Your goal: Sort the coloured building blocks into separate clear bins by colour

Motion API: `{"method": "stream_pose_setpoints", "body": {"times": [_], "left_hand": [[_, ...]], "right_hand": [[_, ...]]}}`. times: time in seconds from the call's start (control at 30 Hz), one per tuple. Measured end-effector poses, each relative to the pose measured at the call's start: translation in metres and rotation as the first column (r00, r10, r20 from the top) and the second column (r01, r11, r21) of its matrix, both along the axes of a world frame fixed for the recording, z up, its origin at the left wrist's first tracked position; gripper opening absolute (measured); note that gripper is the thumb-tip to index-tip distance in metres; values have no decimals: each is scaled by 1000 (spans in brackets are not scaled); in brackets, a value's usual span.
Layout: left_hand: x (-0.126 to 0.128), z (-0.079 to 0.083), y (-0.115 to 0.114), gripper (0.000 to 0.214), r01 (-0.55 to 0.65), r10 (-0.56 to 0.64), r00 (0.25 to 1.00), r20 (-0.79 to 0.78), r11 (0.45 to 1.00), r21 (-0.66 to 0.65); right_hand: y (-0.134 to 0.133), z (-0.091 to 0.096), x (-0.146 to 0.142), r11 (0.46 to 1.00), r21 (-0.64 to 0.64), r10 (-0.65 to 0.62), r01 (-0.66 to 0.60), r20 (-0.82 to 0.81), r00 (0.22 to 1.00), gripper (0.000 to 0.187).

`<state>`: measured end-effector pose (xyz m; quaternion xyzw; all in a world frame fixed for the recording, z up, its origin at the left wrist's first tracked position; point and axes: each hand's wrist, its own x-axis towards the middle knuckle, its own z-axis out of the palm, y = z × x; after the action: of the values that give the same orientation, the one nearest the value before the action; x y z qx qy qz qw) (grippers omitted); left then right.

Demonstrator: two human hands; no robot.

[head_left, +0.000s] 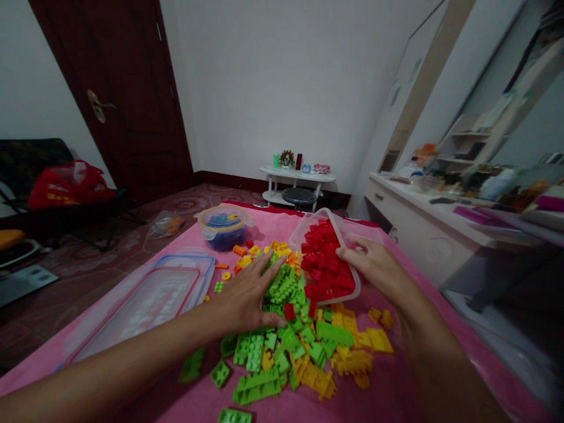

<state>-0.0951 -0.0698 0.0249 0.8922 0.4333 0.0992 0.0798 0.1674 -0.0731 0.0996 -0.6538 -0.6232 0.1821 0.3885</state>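
My right hand (372, 264) grips the right rim of a clear plastic container (340, 232), thumb and fingers closed on it. The container is tipped toward me and to the left, and red building blocks (324, 258) fill it, some at its lower edge. My left hand (247, 294) is spread, palm down, over a heap of green building blocks (254, 352), beside the container. One red block (289, 311) lies on the heap near my left thumb. Yellow building blocks (312, 379) lie around the green ones, with orange pieces (239, 250) farther back.
A round lidded container (223, 228) with blue pieces stands at the table's far left. Flat container lids (141, 305) lie on the pink tablecloth (379, 390) at left. Beyond are a low white stand (299, 174) and, at right, a cluttered dresser (423, 202).
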Motion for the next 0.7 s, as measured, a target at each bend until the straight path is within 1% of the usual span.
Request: {"method": "stream_pose_setpoints", "body": {"times": [0.03,0.1,0.2,0.3,0.37,0.47,0.53,0.63,0.7], "left_hand": [[1,0,0,112,5,-5,1000,9,1000,5],[4,1,1,114,12,-13,1000,27,1000,18],[6,3,2,116,7,-8,999,50,1000,29],[7,3,2,116,-24,24,998,50,1000,4],[7,3,2,116,-37,38,998,51,999,-14],[6,2,2,118,-26,25,997,77,1000,14],[5,2,1,116,-12,9,997,77,999,33],[1,6,-2,108,6,-6,999,46,1000,15],[-2,11,-3,102,-1,1,1000,22,1000,1]], "right_hand": [[-2,2,-2,1000,-3,-30,30,99,995,36],[-6,5,-10,997,0,-78,82,278,957,43],[-13,7,-25,996,3,-81,88,409,909,55],[-17,9,-31,991,31,-128,129,477,869,66],[-19,10,-31,987,46,-154,153,526,837,69],[-22,13,-31,991,34,-127,132,574,809,68],[-23,15,-32,988,34,-139,147,588,797,67],[-25,17,-33,982,47,-173,183,608,775,68],[-26,18,-34,987,43,-149,156,619,771,69]]}}
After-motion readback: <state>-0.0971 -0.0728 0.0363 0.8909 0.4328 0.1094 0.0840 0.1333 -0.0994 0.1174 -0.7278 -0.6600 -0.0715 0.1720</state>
